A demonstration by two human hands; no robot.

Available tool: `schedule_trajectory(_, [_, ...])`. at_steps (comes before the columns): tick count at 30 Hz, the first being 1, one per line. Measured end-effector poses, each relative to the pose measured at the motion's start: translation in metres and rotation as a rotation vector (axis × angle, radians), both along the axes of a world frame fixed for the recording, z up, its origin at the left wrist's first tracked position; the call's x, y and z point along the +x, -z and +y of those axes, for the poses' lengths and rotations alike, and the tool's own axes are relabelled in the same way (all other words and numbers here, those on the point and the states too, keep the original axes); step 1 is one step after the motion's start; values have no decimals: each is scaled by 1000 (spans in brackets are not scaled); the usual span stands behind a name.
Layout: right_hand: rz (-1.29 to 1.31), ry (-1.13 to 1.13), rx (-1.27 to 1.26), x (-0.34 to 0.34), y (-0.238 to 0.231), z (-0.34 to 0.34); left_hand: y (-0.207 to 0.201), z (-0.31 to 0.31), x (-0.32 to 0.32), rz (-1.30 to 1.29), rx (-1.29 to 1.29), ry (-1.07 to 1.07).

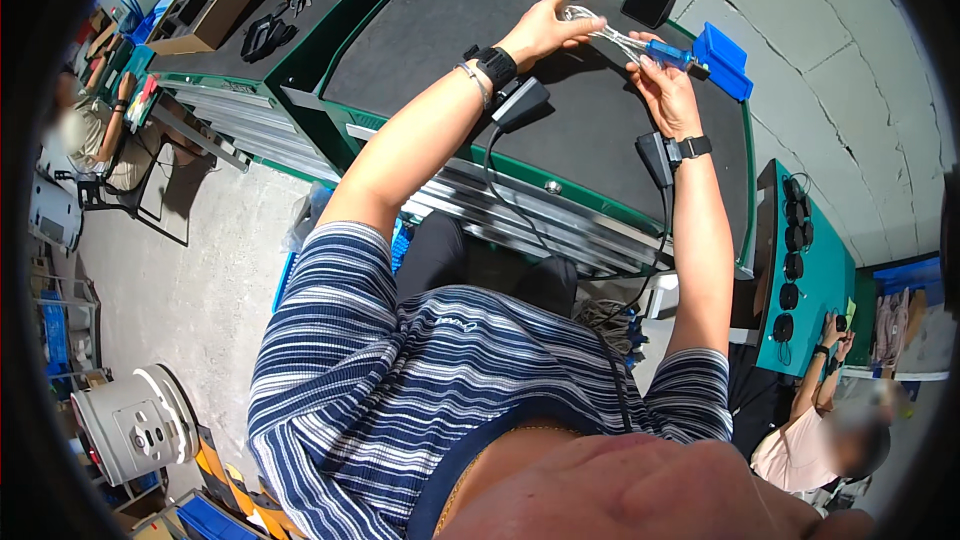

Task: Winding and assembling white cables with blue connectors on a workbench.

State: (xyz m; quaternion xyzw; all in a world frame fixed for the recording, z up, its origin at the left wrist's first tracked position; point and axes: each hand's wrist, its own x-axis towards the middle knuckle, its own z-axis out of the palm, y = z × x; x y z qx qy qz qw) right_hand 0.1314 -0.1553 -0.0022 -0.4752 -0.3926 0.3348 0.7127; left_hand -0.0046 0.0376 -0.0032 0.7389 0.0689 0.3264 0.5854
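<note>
Over the far side of the black bench mat (pixel 560 130), left hand (pixel 545 30) pinched the clear cable (pixel 612 35) taut while right hand (pixel 665 90) closed around its blue connector (pixel 672 56) (blue tray (pixel 725 62) just right).

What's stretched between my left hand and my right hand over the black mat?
In the head view, a clear cable runs from the left hand to the blue connector pinched in the right hand, above the black mat.
</note>
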Motion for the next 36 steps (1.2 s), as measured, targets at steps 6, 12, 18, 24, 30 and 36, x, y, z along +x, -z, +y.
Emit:
schedule_trajectory(6, [61, 46, 24, 3, -2, -2, -8, 0, -7, 138, -380, 267])
schedule_trajectory(12, [364, 136, 122, 15, 1, -1, -4, -4, -2, 12, -189, 406])
schedule_trajectory(18, [416, 139, 88, 20, 5, -2, 0, -4, -2, 73, -55, 453])
schedule_trajectory(24, [376, 30, 138, 14, 3, -2, -1, -7, -2, 88, -179, 432])
schedule_trajectory(30, [257, 16, -16, 8, 3, -1, -3, 0, -5, 290, -269, 310])
schedule_trajectory(36, [260, 69, -117, 10, 4, 0, 0, -1, -5, 367, -299, 335])
